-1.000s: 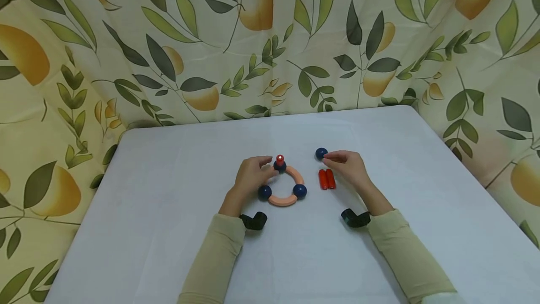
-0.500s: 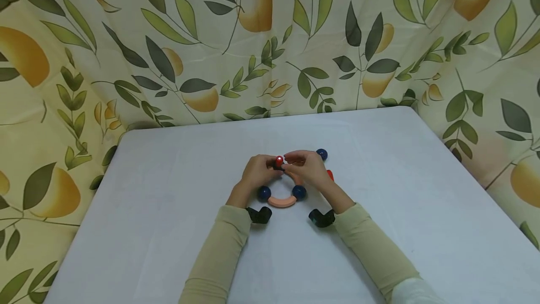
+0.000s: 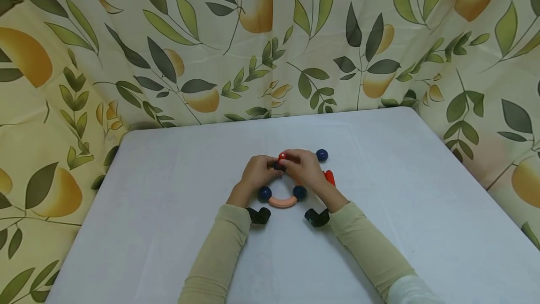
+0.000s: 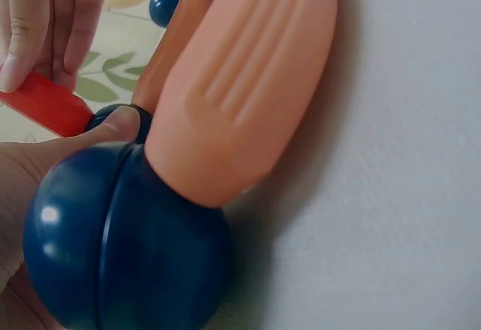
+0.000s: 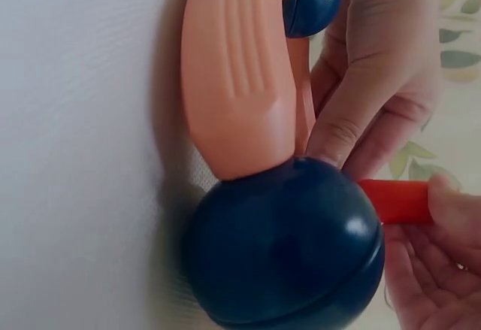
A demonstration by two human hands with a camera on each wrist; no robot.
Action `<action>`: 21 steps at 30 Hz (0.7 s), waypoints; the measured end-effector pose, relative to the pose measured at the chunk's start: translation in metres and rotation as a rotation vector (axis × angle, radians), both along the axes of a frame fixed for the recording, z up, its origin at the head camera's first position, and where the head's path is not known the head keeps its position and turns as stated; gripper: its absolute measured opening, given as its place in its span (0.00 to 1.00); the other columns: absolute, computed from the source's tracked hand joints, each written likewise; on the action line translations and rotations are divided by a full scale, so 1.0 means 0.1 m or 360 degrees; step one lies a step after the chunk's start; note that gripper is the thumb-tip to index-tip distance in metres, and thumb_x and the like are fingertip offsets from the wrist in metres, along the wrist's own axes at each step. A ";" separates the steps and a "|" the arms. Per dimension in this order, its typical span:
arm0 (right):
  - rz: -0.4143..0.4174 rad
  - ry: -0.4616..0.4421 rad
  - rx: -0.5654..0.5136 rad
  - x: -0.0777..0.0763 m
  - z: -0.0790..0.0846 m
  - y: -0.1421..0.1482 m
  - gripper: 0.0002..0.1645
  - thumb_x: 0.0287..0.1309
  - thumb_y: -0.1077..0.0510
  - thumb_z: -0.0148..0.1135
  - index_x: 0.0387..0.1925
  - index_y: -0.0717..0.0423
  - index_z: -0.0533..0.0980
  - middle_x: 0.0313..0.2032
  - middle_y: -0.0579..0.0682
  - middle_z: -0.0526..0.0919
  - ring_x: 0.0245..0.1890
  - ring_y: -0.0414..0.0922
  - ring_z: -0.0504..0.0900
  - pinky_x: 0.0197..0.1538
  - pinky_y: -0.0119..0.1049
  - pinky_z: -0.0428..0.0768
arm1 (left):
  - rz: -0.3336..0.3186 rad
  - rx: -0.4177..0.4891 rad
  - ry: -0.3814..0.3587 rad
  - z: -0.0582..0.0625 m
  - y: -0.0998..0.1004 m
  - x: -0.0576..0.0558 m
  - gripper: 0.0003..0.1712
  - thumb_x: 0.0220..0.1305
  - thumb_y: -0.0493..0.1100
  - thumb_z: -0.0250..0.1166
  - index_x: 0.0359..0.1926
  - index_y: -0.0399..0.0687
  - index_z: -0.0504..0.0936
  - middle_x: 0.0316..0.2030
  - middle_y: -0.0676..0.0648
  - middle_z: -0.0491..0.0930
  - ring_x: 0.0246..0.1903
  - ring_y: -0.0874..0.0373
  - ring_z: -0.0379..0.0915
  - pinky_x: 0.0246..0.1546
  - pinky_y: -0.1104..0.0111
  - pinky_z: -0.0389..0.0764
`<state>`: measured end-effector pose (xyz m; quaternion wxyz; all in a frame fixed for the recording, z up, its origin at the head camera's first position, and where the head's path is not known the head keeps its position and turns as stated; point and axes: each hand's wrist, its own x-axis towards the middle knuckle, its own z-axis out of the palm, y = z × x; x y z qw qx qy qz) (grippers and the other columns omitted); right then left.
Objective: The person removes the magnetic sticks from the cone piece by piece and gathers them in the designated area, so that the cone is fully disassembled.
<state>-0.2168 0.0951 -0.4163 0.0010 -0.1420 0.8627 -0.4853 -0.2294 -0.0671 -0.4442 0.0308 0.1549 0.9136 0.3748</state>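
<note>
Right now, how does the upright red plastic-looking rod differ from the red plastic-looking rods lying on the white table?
The upright rod stands on a shiny dark-blue ball, while the lying rods rest on the white table. The right hand pinches the upright rod; no hand holds the lying rods. All share red colour and narrow shape.

Patterned fabric backdrop along far, left and right sides of table. Cream ground, printed yellow-orange fruit, dark grey-green and brighter green leaves. Slight ripples in hang. Tabletop white, far corners rounded, faint creases; probably cloth-covered, hard to be sure. Light soft, rather dim; backdrop yellower at left, paler toward middle.
</note>
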 end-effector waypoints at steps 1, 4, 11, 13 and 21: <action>-0.0006 0.0016 0.0020 0.00 0.00 0.00 0.14 0.56 0.61 0.63 0.44 0.62 0.80 0.40 0.55 0.82 0.40 0.47 0.80 0.44 0.38 0.78 | -0.0002 -0.0001 0.0001 0.00 0.00 0.00 0.19 0.53 0.44 0.69 0.47 0.44 0.82 0.36 0.51 0.82 0.32 0.62 0.71 0.36 0.70 0.72; -0.0030 0.0009 0.0029 -0.01 0.01 -0.02 0.14 0.59 0.61 0.60 0.46 0.64 0.78 0.40 0.56 0.82 0.40 0.48 0.80 0.45 0.40 0.77 | -0.0006 -0.0003 0.0013 0.01 0.00 0.00 0.20 0.53 0.44 0.70 0.47 0.43 0.82 0.36 0.50 0.82 0.31 0.63 0.71 0.36 0.70 0.72; -0.0057 -0.0021 0.0014 -0.03 0.03 0.03 0.17 0.59 0.60 0.60 0.47 0.67 0.77 0.41 0.59 0.82 0.41 0.50 0.80 0.45 0.42 0.77 | -0.0002 -0.0014 0.0013 0.00 0.01 0.00 0.19 0.53 0.44 0.70 0.47 0.44 0.83 0.34 0.51 0.82 0.30 0.63 0.71 0.35 0.71 0.72; -0.0073 -0.0029 0.0029 -0.03 0.04 0.07 0.18 0.59 0.60 0.60 0.48 0.68 0.77 0.41 0.59 0.81 0.41 0.51 0.79 0.45 0.43 0.77 | 0.0004 -0.0018 0.0003 0.00 0.01 0.00 0.20 0.53 0.45 0.69 0.48 0.43 0.82 0.37 0.50 0.82 0.34 0.62 0.73 0.38 0.70 0.73; -0.0112 -0.0053 0.0024 0.00 0.03 0.31 0.20 0.59 0.58 0.60 0.48 0.68 0.76 0.41 0.60 0.81 0.42 0.53 0.79 0.47 0.45 0.76 | 0.0077 -0.0027 -0.0088 -0.01 0.02 0.02 0.23 0.54 0.47 0.68 0.50 0.43 0.80 0.43 0.48 0.81 0.41 0.60 0.75 0.43 0.68 0.73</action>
